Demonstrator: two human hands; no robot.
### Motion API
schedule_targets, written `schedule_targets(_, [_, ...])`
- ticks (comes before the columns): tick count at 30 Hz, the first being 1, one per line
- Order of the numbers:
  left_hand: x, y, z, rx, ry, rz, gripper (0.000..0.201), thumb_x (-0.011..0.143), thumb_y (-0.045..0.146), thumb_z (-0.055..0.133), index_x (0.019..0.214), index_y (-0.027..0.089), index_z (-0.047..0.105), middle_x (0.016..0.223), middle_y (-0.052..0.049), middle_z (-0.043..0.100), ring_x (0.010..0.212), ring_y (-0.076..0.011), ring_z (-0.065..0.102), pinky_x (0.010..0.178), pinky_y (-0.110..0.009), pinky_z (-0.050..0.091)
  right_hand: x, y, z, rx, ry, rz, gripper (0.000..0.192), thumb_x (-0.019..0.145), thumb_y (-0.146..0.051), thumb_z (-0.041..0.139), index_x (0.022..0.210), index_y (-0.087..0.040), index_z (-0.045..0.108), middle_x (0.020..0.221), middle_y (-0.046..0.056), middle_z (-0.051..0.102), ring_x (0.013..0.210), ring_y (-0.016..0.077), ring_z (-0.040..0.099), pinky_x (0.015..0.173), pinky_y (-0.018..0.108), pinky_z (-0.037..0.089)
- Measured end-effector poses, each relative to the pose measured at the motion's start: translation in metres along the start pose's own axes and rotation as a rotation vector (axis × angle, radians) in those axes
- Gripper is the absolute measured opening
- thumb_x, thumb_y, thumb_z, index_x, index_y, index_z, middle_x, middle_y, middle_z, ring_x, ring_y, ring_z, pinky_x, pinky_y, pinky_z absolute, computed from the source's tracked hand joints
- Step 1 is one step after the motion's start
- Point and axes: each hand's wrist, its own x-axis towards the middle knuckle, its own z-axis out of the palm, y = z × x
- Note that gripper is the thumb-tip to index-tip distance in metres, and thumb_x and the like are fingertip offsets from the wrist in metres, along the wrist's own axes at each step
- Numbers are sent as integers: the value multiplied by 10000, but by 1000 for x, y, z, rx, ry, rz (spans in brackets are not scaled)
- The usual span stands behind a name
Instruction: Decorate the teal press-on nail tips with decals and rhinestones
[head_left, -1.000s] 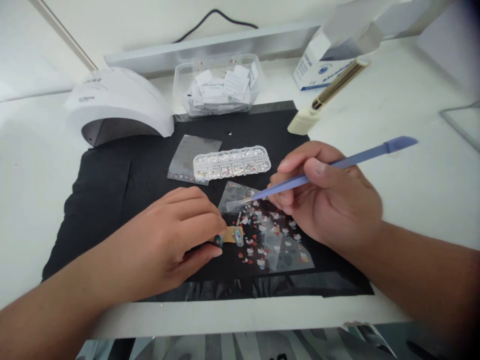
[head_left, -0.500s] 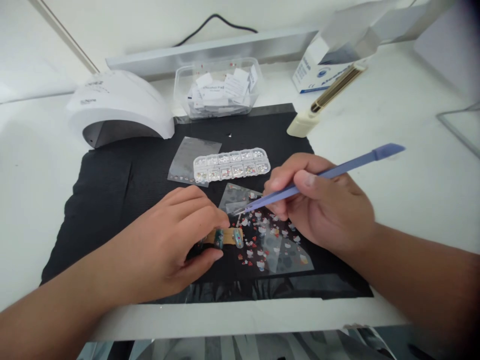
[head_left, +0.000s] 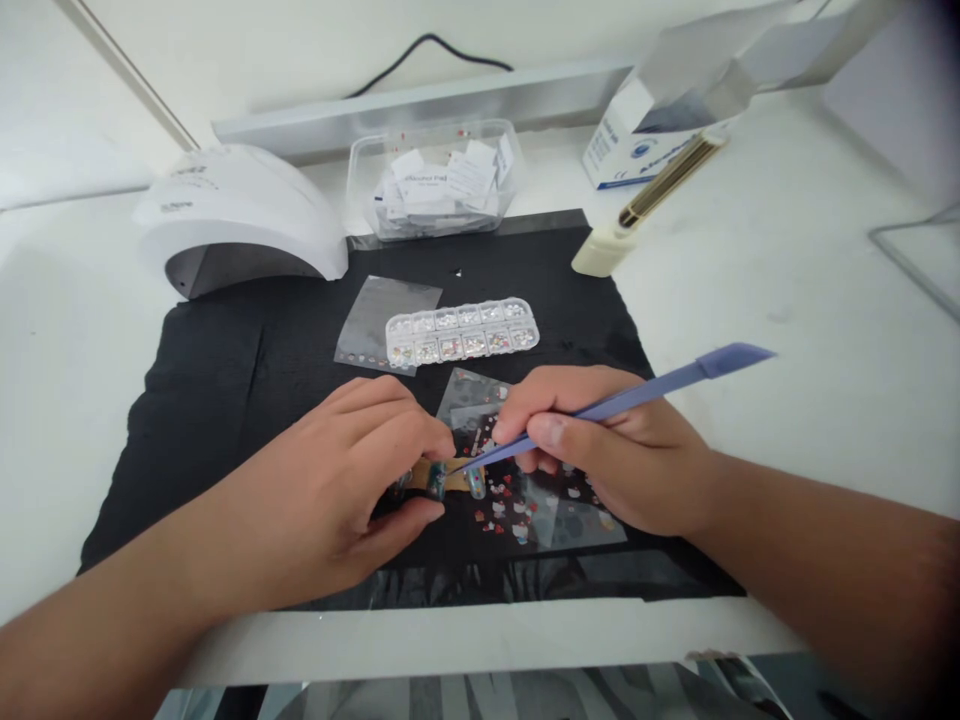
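Observation:
My left hand grips a tan strip at its left end between thumb and fingers. Teal decorated false nails are mounted across the strip, one of them close to my fingertips. In my right hand is a pair of slim purple tweezers, held like a pen, with the tip down at the strip between two nails. Whether the tip carries anything is too small to tell. Clear sticker sheets with small white and red cartoon figures lie under and beside the strip, partly covered by my right hand.
A clear compartment case of rhinestones overlaps another clear sheet on the black mat. Behind stand a white nail lamp, a plastic tub of alcohol pads, a cream bottle with gold cap and an opened white box.
My right hand has moved left and down with the tweezers, bringing their tip from above the sticker sheet to the strip. My left hand has stayed almost still.

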Motion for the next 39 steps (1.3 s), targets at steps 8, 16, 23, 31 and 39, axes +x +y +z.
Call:
schedule_targets(8, [-2,1,-2,-4,4,2,172,863,105,583,1014,163,524,923,-21,612,904,-174,520,804,-327,442,-1,2,-1,22,19,7,189,912,-191,496,802,-190,651,641,-21,572,554,74,512,476,202,396])
schedule_targets(16, [0,1,-1,5,-2,4,179,869,120,591,1021,176,516,932,-8,612,907,-158,527,828,-308,447,0,1,1,34,43,39,177,906,-184,493,801,-185,635,638,-22,569,549,73,511,474,200,392])
schedule_targets(23, [-2,1,-1,63,3,5,185,876,157,598,1029,197,504,928,6,617,917,-165,546,809,-323,437,1,2,0,48,32,12,203,904,-158,489,787,-196,650,634,-29,572,547,67,516,494,202,409])
schedule_targets(31, [-3,0,-1,89,9,5,192,870,169,612,1027,202,507,924,6,630,901,-174,550,787,-341,434,2,3,0,56,32,-6,205,903,-159,503,790,-210,667,626,-30,574,550,67,524,466,199,400])
schedule_targets(39, [-2,0,-1,91,7,5,163,881,183,601,1017,201,512,917,1,632,892,-176,553,783,-345,437,1,2,0,54,51,-8,210,892,-154,506,776,-208,672,620,-26,574,545,68,523,447,193,387])
